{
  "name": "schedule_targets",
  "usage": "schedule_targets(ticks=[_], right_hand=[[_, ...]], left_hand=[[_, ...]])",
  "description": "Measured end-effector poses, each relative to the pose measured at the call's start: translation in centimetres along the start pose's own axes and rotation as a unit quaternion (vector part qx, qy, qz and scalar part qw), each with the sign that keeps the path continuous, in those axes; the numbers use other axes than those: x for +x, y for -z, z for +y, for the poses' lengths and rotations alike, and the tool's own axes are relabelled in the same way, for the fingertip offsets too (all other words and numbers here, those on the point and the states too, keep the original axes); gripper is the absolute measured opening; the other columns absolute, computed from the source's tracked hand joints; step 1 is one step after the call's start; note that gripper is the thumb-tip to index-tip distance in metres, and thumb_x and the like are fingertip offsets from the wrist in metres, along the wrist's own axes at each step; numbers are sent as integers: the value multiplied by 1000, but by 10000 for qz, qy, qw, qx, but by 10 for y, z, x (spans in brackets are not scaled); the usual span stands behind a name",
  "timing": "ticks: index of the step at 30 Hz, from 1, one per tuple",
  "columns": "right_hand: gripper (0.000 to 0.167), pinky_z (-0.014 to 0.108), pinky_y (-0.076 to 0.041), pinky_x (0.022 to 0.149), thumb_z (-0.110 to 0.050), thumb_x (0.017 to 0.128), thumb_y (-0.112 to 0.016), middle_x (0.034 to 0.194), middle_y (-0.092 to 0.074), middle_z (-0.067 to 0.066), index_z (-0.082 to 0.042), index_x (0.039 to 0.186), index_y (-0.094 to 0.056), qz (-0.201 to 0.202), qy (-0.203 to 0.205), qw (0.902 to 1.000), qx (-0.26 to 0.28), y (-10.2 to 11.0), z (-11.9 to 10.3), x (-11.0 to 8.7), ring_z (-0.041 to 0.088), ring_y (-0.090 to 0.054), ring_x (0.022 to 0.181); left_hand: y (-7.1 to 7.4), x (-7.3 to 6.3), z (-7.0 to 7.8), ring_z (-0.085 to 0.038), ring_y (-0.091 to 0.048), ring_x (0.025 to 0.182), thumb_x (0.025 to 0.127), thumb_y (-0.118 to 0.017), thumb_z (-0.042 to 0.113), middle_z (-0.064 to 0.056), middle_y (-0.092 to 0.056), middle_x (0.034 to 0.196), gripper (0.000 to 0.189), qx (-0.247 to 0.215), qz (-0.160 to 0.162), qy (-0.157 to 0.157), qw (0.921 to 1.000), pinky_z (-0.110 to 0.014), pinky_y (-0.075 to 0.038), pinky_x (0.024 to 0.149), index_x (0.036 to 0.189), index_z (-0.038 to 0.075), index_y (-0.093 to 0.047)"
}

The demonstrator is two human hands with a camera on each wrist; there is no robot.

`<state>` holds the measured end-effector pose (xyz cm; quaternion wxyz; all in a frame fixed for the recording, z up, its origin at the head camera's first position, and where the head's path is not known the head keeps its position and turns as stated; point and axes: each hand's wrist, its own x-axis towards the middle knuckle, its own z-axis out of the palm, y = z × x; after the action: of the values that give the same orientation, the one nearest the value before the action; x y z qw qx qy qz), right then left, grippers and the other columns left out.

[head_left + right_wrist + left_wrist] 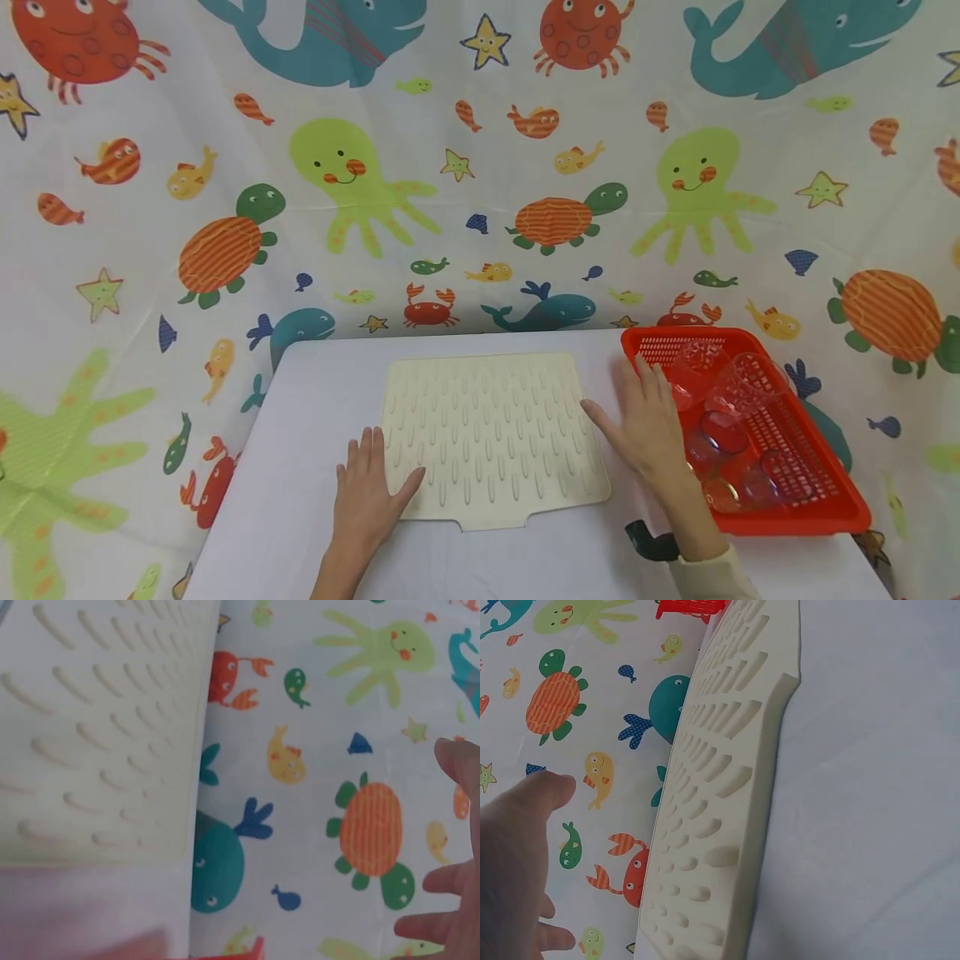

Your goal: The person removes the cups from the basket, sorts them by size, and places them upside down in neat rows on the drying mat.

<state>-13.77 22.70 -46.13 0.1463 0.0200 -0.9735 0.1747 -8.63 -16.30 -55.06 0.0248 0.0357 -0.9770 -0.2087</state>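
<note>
A cream mat with raised oval ridges (487, 433) lies flat on the white table, a short tab at its near edge. My left hand (367, 492) is at the mat's near left corner, fingers straight and thumb spread toward the mat. In the left wrist view the thumb and fingertips of that hand (517, 847) show beside the ridged mat (712, 780). On the other side, my right hand (645, 417) stands between the mat and the red basket, fingers extended and holding nothing. Its fingers appear at the edge of the right wrist view (442, 922).
A red plastic basket (795, 525) at the right holds several clear cups or glasses (746, 383). A dark, bent object (648, 542) sits by my right forearm. Behind the white table (300, 433) hangs a curtain printed with sea animals (420, 183).
</note>
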Motion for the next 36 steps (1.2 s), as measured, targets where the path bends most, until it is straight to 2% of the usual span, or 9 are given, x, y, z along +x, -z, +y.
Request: schedule_targets(ticks=[5,19,28,36], right_hand=[[100,74,-29,116,-49,81,-76,160,-30,23,-9,158,-27,121,-53,9998,-119,4,11,5,48,-25,147],[103,79,-30,111,-53,85,-69,160,-26,26,-8,160,-15,70,-746,9972,-18,21,35,16,48,-26,144],[105,80,-31,109,-59,88,-65,159,-25,30,-2,159,-12,173,-909,9957,-10,33,53,26,52,-25,143],[106,81,-28,109,-59,90,-63,158,-23,32,0,159,-9,190,-1099,9937,127,48,76,37,54,-23,142]], left_hand=[[-5,-5,-4,-47,-15,153,89,-52,74,-24,-17,166,110,-109,-39,82,9999,-71,-18,122,158,-4,-17],[-17,-22,-20,-48,-13,153,82,-60,76,-26,-18,165,118,-356,-419,365,9978,-71,-13,123,156,-7,-19],[-28,-34,-28,-51,-19,150,77,-68,74,-30,-25,162,121,-437,-232,170,9986,-74,-17,120,153,-10,-26],[-34,-37,-30,-49,-14,152,72,-68,79,-30,-18,163,130,-233,-662,362,9969,-70,-11,124,154,-10,-21]])
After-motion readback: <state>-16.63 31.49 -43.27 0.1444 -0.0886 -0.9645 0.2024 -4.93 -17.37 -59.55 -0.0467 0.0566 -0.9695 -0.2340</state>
